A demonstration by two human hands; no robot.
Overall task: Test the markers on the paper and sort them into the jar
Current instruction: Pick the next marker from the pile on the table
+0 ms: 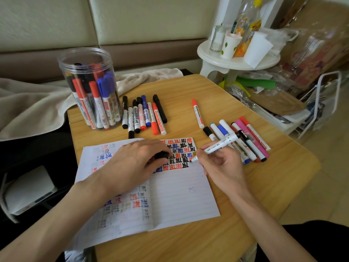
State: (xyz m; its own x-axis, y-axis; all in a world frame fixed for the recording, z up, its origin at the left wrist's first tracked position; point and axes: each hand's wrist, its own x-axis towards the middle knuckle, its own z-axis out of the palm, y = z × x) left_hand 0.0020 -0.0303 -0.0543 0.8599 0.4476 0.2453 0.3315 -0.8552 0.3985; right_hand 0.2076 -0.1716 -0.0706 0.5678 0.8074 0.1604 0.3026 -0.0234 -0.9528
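Nothing reading cleanly. The paper [179, 190] is carrying rows of one repeated hand-drawn character in black, red and blue, which isn't resolving from this angle. Barrel print on the markers [143, 114] and the bottle [247, 25] label are blurring out, too small.

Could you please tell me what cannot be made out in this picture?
All in the head view:
1. The black object in the left hand's grip: fingers cover most of it.
2. Marks on the paper beneath that hand and forearm: hidden.
3. Whether the tip of the marker held by the right hand touches the paper: too small.
4. Label print on markers in the jar: too small, blurred.
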